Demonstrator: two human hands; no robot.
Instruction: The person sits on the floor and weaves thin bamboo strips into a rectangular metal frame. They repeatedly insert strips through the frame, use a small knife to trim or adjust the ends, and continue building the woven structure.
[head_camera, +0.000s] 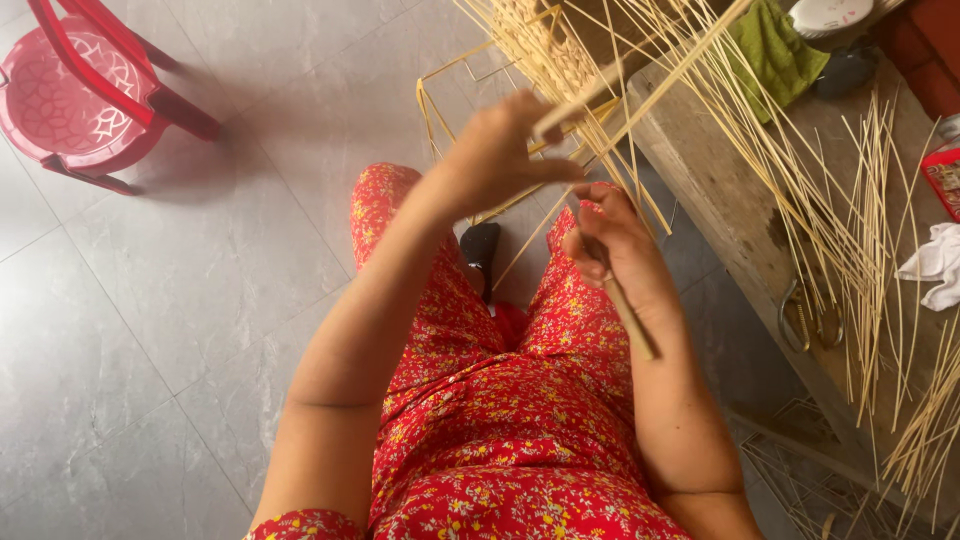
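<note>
A flat bamboo strip (640, 70) runs from the left hand up and to the right, over the near edge of a wooden bench (720, 200), where it crosses a fan of thin pale bamboo sticks (800, 180). The left hand (500, 150) is raised above the lap, its fingers curled in and pinching the lower end of that strip between thumb and fingertips. Just to the right and nearer, the right hand (610, 250) is closed in a fist around a wooden-handled tool (625, 315); the handle sticks out of the fist toward the wrist, and the working end is hidden among the fingers, so its kind cannot be told. The two hands are almost touching. Below them lies the lap in a red floral dress (500, 430), and between the knees a dark shoe (480, 250) shows on the floor. Far of the left hand, a woven basket piece (545, 45) with loose upright sticks sits over a thin yellow wire frame (450, 110). On the bench top farther right lie a green cloth (775, 50), a pair of scissors (805, 315) near the bench's near edge, a white rag (935, 265) and a red packet (945, 180) at the right border. More sticks pile at the near right. At far left a red plastic chair (80, 90) stands on the grey tiled floor (150, 330).
</note>
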